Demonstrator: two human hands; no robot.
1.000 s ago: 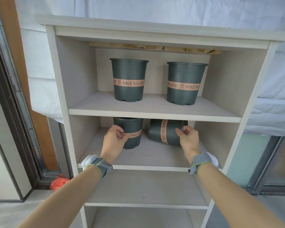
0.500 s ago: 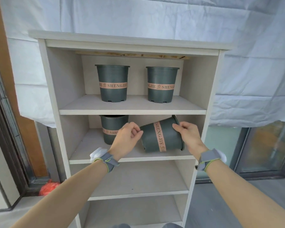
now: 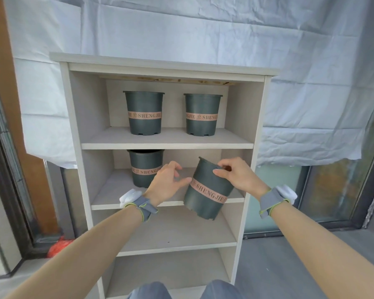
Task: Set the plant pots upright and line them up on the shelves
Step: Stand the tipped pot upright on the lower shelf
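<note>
Two dark green pots with pink bands stand upright on the top shelf (image 3: 166, 145), the left pot (image 3: 144, 113) and the right pot (image 3: 202, 114). A third pot (image 3: 146, 168) stands upright at the left of the second shelf (image 3: 108, 195). A fourth pot (image 3: 209, 190) is in the air in front of the second shelf, tilted with its rim up and to the left. My right hand (image 3: 238, 175) grips its rim. My left hand (image 3: 166, 183) is beside its left wall, thumb tip touching the band, fingers spread.
The white shelf unit has two lower shelves (image 3: 177, 236) below the pots. White sheeting (image 3: 203, 33) hangs behind. A dark window frame (image 3: 7, 169) is at the left, glass doors (image 3: 333, 190) at the right. An orange bag (image 3: 58, 248) lies on the floor at the left.
The fourth pot, lying on its side on the second shelf, was lifted out and turned towards upright. My left hand left the third pot and came to the fourth. The view pulled back.
</note>
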